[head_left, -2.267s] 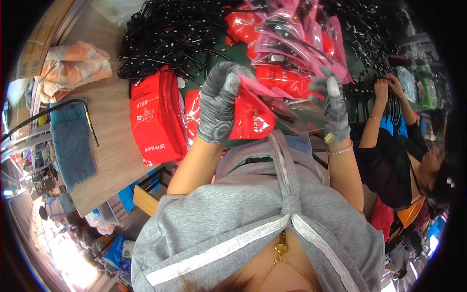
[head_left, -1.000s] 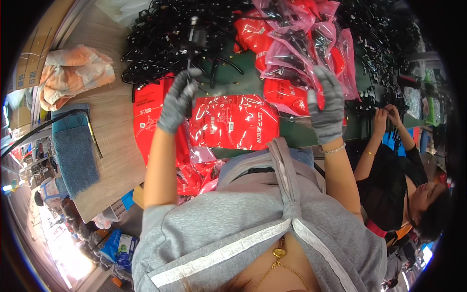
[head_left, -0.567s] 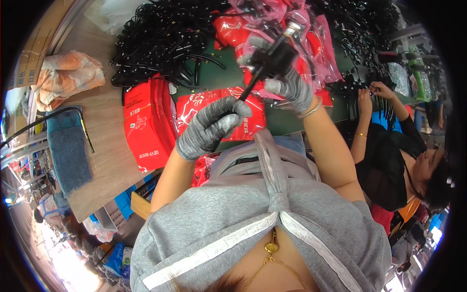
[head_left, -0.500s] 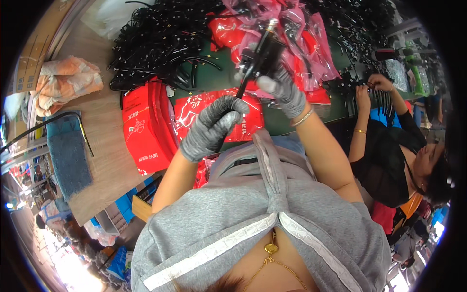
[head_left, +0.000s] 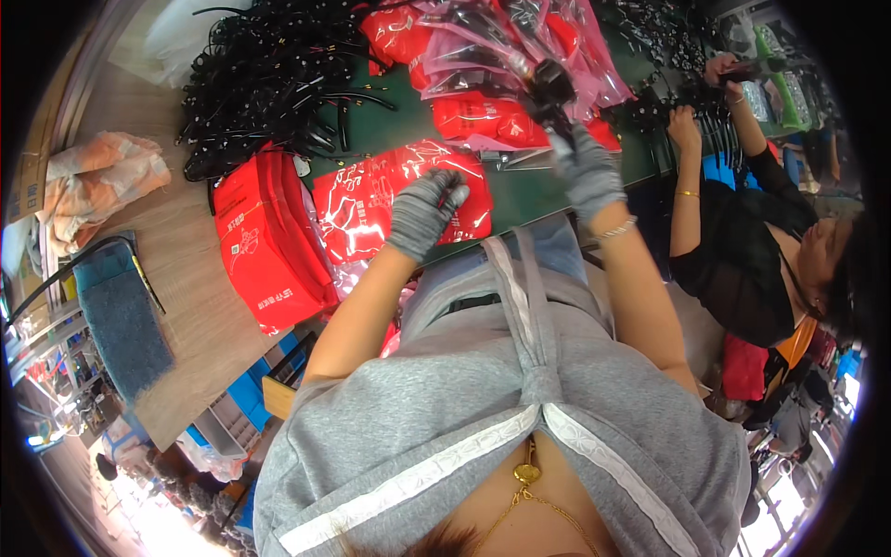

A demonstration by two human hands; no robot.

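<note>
Both my hands wear grey knit gloves. My left hand (head_left: 425,212) rests with curled fingers on a flat red plastic bag (head_left: 371,204) lying on the green table top (head_left: 520,190). My right hand (head_left: 587,169) is raised further right, closed around a bundled black cable (head_left: 549,85) that sticks up above the fingers. Behind it lies a heap of red and pink filled bags (head_left: 492,56).
A big tangle of loose black cables (head_left: 269,70) covers the far left. A stack of red bags (head_left: 264,246) lies at the table edge, beside a wooden surface (head_left: 190,278) with an orange cloth (head_left: 97,181) and a blue pad (head_left: 116,316). A person in black (head_left: 742,241) works at right.
My right hand has carried the black cable bundle further right and higher. My left hand let go of the cable's lower end and dropped onto the flat red bag.
</note>
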